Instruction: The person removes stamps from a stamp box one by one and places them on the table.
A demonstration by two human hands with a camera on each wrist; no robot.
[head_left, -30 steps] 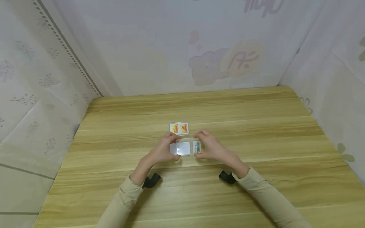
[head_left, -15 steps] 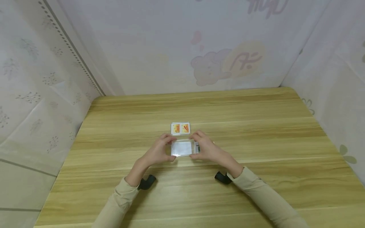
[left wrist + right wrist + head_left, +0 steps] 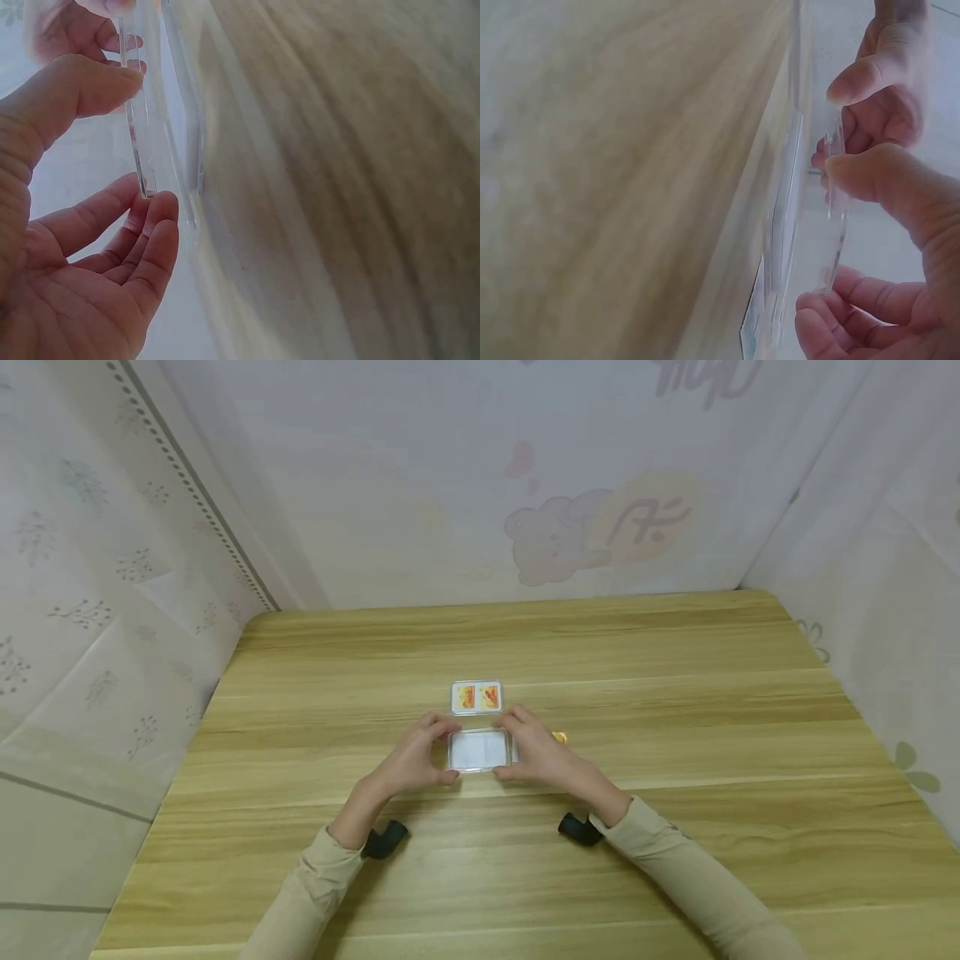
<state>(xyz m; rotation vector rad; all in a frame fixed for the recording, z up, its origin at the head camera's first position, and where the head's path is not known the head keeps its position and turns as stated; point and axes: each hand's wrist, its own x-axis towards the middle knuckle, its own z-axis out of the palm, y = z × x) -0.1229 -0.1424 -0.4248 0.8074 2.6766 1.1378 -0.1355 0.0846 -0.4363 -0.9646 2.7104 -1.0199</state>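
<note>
Between both hands is a clear plastic lid (image 3: 137, 142), held by its edges just above a clear shallow case (image 3: 784, 225) with white contents on the table. My left hand (image 3: 411, 763) pinches the lid's left end between thumb and fingertips. At its other end my right hand (image 3: 546, 755) pinches it the same way. In the head view, lid and case overlap. A card with green print (image 3: 754, 311) lies beside the case, mostly hidden under my right hand in the head view. Behind sits another clear case (image 3: 477, 697) showing two orange pictures.
The wood-grain table (image 3: 675, 693) extends around the hands. Past my right hand shows a small orange item (image 3: 560, 738), mostly covered. Black bent pieces (image 3: 386, 840) sit at both wrists. Printed cloth (image 3: 420, 485) stands behind and along the sides.
My right hand has shifted left relative to the case and now covers most of the green-printed card. The lid has come over the white contents. An orange edge has appeared beyond my right hand.
</note>
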